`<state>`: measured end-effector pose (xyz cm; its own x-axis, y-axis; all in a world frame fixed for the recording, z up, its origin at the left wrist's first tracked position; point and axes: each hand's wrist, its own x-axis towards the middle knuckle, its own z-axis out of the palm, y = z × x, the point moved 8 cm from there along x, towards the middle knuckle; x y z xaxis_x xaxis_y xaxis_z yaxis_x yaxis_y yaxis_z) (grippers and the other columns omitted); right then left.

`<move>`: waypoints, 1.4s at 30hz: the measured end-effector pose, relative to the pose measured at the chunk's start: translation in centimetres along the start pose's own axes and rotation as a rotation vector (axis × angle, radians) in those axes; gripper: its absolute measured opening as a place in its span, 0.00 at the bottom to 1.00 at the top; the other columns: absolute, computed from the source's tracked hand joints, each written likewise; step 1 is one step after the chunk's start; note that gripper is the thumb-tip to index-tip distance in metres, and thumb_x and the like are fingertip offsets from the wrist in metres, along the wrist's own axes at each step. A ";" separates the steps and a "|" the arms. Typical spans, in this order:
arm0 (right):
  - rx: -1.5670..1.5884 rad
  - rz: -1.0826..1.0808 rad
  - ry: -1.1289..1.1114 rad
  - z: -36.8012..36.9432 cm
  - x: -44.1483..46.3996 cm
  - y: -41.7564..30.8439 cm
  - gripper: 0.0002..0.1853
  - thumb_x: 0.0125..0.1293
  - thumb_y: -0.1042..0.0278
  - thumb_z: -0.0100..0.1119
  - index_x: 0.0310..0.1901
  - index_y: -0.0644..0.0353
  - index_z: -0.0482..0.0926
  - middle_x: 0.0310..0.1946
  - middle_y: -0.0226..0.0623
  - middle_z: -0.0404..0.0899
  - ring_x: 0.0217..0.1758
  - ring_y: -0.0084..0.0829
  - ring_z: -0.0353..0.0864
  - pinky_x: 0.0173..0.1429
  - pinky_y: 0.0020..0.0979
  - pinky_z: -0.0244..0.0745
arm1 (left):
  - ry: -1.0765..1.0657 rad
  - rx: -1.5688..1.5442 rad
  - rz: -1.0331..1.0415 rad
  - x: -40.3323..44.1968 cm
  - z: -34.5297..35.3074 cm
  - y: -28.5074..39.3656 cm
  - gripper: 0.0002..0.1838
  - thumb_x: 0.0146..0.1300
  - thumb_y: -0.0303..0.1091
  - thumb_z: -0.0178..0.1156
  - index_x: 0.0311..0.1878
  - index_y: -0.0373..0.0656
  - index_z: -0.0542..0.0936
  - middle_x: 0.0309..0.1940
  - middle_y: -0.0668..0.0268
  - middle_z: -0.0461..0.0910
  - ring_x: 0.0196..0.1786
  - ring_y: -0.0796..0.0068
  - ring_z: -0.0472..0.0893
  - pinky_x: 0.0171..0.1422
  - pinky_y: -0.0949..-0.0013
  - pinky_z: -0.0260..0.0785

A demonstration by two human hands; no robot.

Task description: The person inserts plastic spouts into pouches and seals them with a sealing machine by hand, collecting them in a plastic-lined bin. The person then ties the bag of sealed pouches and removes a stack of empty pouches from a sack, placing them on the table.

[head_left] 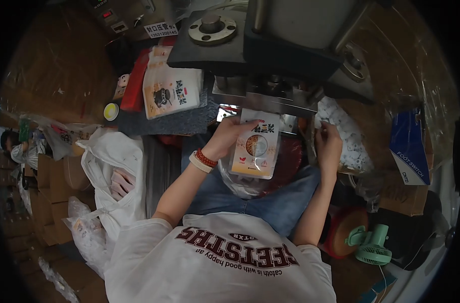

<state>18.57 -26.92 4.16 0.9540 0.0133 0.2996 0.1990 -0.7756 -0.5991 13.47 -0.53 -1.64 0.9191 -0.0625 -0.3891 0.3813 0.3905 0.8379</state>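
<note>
My left hand (229, 135) grips the upper left side of a printed pouch (254, 151), its thumb lying across the front. The pouch's top edge is under the front of a dark metal machine (290, 55). On the right, my right hand (329, 144) is at the edge of a heap of small white pieces (343, 134), its fingers bent and close together. Whether anything is between those fingertips is too small to make out. A stack of similar pouches (174, 93) lies on a dark mat (164, 121) at the upper left.
A white sack (134, 156) stands open at the left, beside a clear plastic bag (86, 232). To the right are a blue foot switch box (409, 146), a green fan (375, 247) and a cardboard box (404, 198). A round yellow-topped container (110, 111) sits left of the mat.
</note>
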 end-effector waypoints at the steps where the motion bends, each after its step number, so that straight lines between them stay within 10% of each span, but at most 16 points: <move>1: 0.016 -0.035 0.003 0.0 0.0 -0.2 0.13 0.60 0.75 0.57 0.47 0.65 0.78 0.39 0.50 0.79 0.41 0.46 0.79 0.48 0.39 0.73 | 0.041 0.209 0.080 -0.3 -0.8 1.5 0.14 0.63 0.34 0.63 0.46 0.33 0.81 0.39 0.62 0.84 0.41 0.75 0.83 0.43 0.73 0.75; 5: -0.083 -0.034 0.000 -0.2 -0.1 -0.2 0.13 0.60 0.74 0.57 0.46 0.66 0.78 0.37 0.50 0.79 0.40 0.46 0.80 0.46 0.38 0.74 | 0.693 1.391 0.793 -4.0 -7.0 9.1 0.33 0.58 0.49 0.64 0.64 0.43 0.71 0.62 0.58 0.72 0.66 0.59 0.69 0.68 0.51 0.57; 8: 0.027 0.079 0.274 -2.3 -1.3 0.1 0.12 0.62 0.75 0.58 0.47 0.65 0.77 0.38 0.45 0.80 0.38 0.38 0.82 0.42 0.34 0.75 | 0.640 1.837 0.584 -5.0 -11.3 6.2 0.38 0.58 0.53 0.62 0.69 0.50 0.64 0.70 0.61 0.62 0.75 0.59 0.54 0.75 0.47 0.41; 13: 1.061 0.014 0.088 -1.2 -4.7 -7.9 0.12 0.66 0.79 0.56 0.50 0.67 0.73 0.43 0.38 0.80 0.46 0.30 0.82 0.53 0.26 0.74 | 0.404 1.704 0.792 -9.0 -8.9 4.5 0.29 0.49 0.23 0.62 0.58 0.49 0.76 0.56 0.65 0.78 0.59 0.62 0.77 0.61 0.60 0.69; 16: 0.998 -0.257 -0.111 0.9 -6.2 -12.9 0.13 0.62 0.82 0.58 0.49 0.67 0.73 0.46 0.42 0.80 0.53 0.31 0.79 0.57 0.30 0.74 | 0.471 1.313 0.621 -9.7 -8.8 5.2 0.23 0.46 0.20 0.59 0.49 0.47 0.82 0.47 0.66 0.83 0.53 0.64 0.81 0.55 0.65 0.74; 18: 0.752 -0.452 -0.239 1.9 -6.9 -15.7 0.15 0.60 0.82 0.59 0.49 0.66 0.76 0.48 0.43 0.79 0.55 0.35 0.78 0.58 0.33 0.73 | 0.451 1.232 0.963 -11.4 -5.8 6.5 0.24 0.42 0.17 0.56 0.45 0.47 0.83 0.42 0.65 0.84 0.50 0.64 0.83 0.51 0.66 0.76; 23: 0.602 -0.803 -0.349 1.7 -7.7 -18.3 0.18 0.57 0.82 0.59 0.51 0.64 0.76 0.50 0.42 0.79 0.57 0.43 0.76 0.56 0.37 0.74 | 0.160 1.219 1.036 -13.3 -0.1 7.6 0.25 0.40 0.17 0.57 0.46 0.44 0.83 0.43 0.64 0.84 0.47 0.63 0.83 0.48 0.67 0.77; 27: 0.768 -0.756 -0.403 -0.1 -7.7 -17.5 0.19 0.58 0.80 0.60 0.53 0.64 0.75 0.50 0.43 0.79 0.58 0.43 0.76 0.57 0.36 0.73 | -0.061 0.992 0.995 -13.0 2.1 7.2 0.20 0.46 0.19 0.61 0.46 0.44 0.84 0.39 0.62 0.84 0.40 0.66 0.85 0.43 0.70 0.77; 30: 0.749 -0.213 -0.477 1.9 -6.2 -14.1 0.20 0.60 0.77 0.61 0.56 0.64 0.75 0.49 0.41 0.81 0.57 0.34 0.78 0.58 0.31 0.72 | -0.057 0.756 0.585 -8.0 1.0 2.1 0.11 0.57 0.26 0.64 0.45 0.40 0.84 0.34 0.63 0.85 0.33 0.76 0.83 0.39 0.75 0.75; 33: 0.517 -0.228 0.001 -2.3 -4.6 -11.0 0.19 0.62 0.73 0.61 0.54 0.63 0.74 0.50 0.43 0.79 0.48 0.35 0.80 0.56 0.31 0.71 | -0.017 0.252 0.124 -4.1 0.4 -2.1 0.14 0.65 0.35 0.62 0.41 0.31 0.83 0.33 0.64 0.84 0.33 0.82 0.81 0.37 0.78 0.73; 39: -0.165 -0.192 0.305 -4.6 -1.5 -4.8 0.09 0.62 0.72 0.59 0.42 0.65 0.79 0.39 0.43 0.81 0.47 0.44 0.78 0.52 0.37 0.72 | -0.067 -0.034 0.061 -0.3 1.1 -0.4 0.16 0.64 0.35 0.63 0.47 0.30 0.79 0.41 0.60 0.83 0.40 0.76 0.83 0.43 0.73 0.76; 42: -0.137 -0.038 0.026 -0.4 -0.8 -0.8 0.10 0.60 0.72 0.59 0.42 0.64 0.79 0.40 0.45 0.79 0.47 0.49 0.75 0.52 0.42 0.70 | -0.054 -0.051 0.037 -0.1 1.3 -0.2 0.16 0.63 0.34 0.63 0.47 0.30 0.79 0.41 0.60 0.83 0.41 0.76 0.83 0.44 0.73 0.76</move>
<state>17.58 -26.53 4.68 0.9398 0.0293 0.3406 0.2006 -0.8539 -0.4802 13.42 -1.74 -1.26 0.9371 -0.0964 -0.3356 0.3425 0.4398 0.8302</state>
